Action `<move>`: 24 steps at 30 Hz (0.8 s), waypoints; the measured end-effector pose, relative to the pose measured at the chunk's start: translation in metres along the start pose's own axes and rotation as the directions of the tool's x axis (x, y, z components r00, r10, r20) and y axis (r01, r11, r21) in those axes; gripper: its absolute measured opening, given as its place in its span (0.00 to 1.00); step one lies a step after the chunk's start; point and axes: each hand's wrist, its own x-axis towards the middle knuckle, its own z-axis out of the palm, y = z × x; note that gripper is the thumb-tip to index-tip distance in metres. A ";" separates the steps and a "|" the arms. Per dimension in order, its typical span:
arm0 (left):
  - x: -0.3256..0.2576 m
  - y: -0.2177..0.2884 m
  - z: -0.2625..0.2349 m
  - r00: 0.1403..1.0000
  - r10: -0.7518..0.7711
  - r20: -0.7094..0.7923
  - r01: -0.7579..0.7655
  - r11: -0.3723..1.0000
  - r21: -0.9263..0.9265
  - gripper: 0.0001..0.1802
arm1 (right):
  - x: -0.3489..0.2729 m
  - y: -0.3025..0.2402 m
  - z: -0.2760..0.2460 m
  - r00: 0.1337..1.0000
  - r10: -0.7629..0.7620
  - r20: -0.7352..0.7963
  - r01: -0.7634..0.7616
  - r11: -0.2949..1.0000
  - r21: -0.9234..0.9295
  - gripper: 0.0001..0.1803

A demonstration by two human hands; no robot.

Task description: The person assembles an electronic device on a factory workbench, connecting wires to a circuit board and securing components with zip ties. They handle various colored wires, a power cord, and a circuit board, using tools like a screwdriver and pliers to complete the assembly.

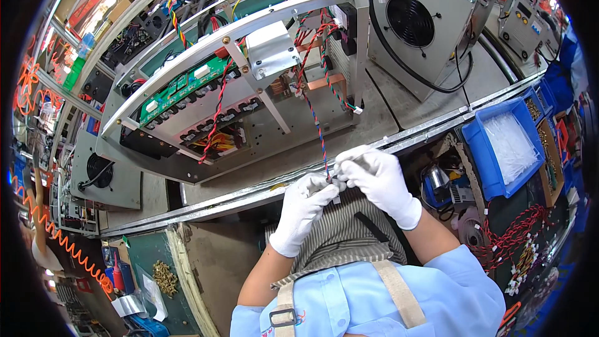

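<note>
White gloves cover both my hands, which meet just in front of the bench edge. My left hand (304, 212) pinches the free end of a twisted red, blue and black wire (319, 134). From the other side, my right hand (379, 180) has its fingertips closed at the same end, where a small dark piece shows between the gloves; its kind is hidden. The wire runs taut up into an open metal machine chassis (274, 112). Inside the chassis are a green circuit board (181, 92), a silver metal box (272, 53) and a hanging red-and-black twisted wire (219, 106).
A grey panel with a round black fan (410, 20) and a thick black cable stands at the right. Below it, a blue bin (493, 181) holds clear plastic strips. Red-and-black wire bundles (515, 231) lie lower right. An orange coiled hose (62, 240) hangs at the left.
</note>
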 end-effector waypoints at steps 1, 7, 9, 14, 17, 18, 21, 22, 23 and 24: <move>-0.002 0.005 0.001 0.999 -0.034 -0.014 0.035 0.999 0.040 0.07 | 0.000 0.002 0.001 1.000 0.003 -0.006 -0.003 0.999 0.043 0.08; -0.004 0.010 0.004 0.998 -0.051 -0.036 0.052 0.998 0.031 0.07 | -0.003 0.005 0.008 0.998 0.006 -0.067 0.001 0.994 0.111 0.09; -0.003 0.005 0.005 0.999 -0.001 -0.047 0.003 0.999 0.035 0.07 | -0.003 0.005 0.008 0.998 0.005 -0.059 -0.001 0.998 0.067 0.08; -0.003 0.008 0.007 0.998 -0.019 -0.064 0.021 0.999 0.031 0.07 | -0.004 0.005 0.007 0.999 0.012 -0.043 -0.009 0.998 0.069 0.07; -0.003 0.007 0.009 0.997 -0.001 -0.074 0.006 0.998 0.057 0.08 | -0.003 0.005 0.007 0.998 0.035 -0.055 -0.030 0.994 0.103 0.07; -0.002 0.007 0.008 0.998 -0.004 -0.070 0.009 0.998 0.068 0.08 | -0.004 0.006 0.007 0.998 0.031 -0.054 -0.026 0.996 0.084 0.07; -0.001 0.008 0.009 0.997 -0.004 -0.083 0.016 0.989 0.145 0.08 | -0.004 0.008 0.007 0.998 0.007 -0.065 -0.005 1.000 0.027 0.07; -0.001 0.009 0.009 0.996 -0.001 -0.090 0.017 0.984 0.179 0.08 | -0.004 0.009 0.007 0.997 -0.003 -0.073 0.004 1.000 0.007 0.07; 0.000 0.009 0.010 0.996 0.004 -0.094 0.012 0.986 0.166 0.09 | -0.004 0.009 0.008 0.996 0.020 -0.085 -0.016 0.999 0.047 0.07; 0.000 0.009 0.011 0.995 0.008 -0.098 0.007 0.988 0.154 0.09 | -0.003 0.008 0.008 0.994 0.043 -0.097 -0.035 0.996 0.087 0.07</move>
